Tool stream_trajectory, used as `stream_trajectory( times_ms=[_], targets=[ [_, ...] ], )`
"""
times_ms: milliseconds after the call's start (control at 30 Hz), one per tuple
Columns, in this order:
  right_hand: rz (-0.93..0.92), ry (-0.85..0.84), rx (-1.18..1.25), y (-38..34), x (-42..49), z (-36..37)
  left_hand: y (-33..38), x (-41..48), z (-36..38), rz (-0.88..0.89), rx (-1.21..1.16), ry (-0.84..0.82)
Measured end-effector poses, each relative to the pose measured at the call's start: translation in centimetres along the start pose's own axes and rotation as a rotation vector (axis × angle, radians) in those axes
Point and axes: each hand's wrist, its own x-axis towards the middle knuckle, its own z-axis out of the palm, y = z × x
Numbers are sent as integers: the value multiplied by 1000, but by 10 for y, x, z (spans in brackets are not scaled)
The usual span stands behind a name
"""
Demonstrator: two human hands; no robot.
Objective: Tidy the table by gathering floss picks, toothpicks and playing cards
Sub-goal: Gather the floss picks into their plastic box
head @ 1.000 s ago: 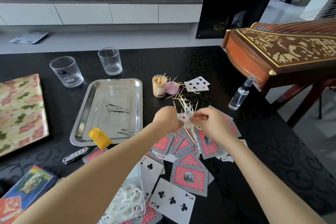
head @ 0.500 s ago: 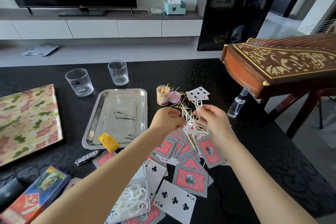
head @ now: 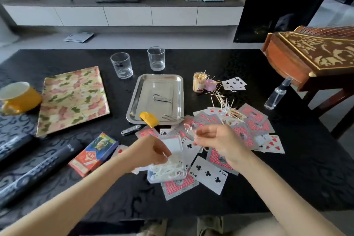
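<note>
Head view: right hand [head: 218,143] pinches few white floss picks [head: 188,132], held just far-right of open clear box [head: 168,173] full of more. Left hand [head: 151,152] curled at box's left edge; grip blurred, cannot tell. Toothpicks [head: 223,101] heaped farther right, on scattered cards [head: 207,173].

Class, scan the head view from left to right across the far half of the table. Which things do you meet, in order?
Yellow mug → floral tray → left glass → right glass → toothpick jar → pink lid → small card pile → spray bottle → wooden instrument.
</note>
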Motion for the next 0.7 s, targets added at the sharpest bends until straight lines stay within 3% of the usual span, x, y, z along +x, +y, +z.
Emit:
stream_trajectory(
  times_ms=[133, 300, 433, 600, 700],
  targets=[
    [-96, -66, -384, 8, -2, 34, -14, -9, 11, 46, 137, 73],
    [-176, -5, -521, 10, -6, 56, -14, -12, 8, 79, 203, 119],
    [-220, 8, -645, 7, -11, 62, -31, -16, -6, 17, 56, 220],
    [-319, -71, -977, 8, -14, 76, -40, -21, -7, 3, 4, 253],
    [-368, -106, -990, 12, -9, 86, -35, -20, -8, 15, -29, 254]
  ],
)
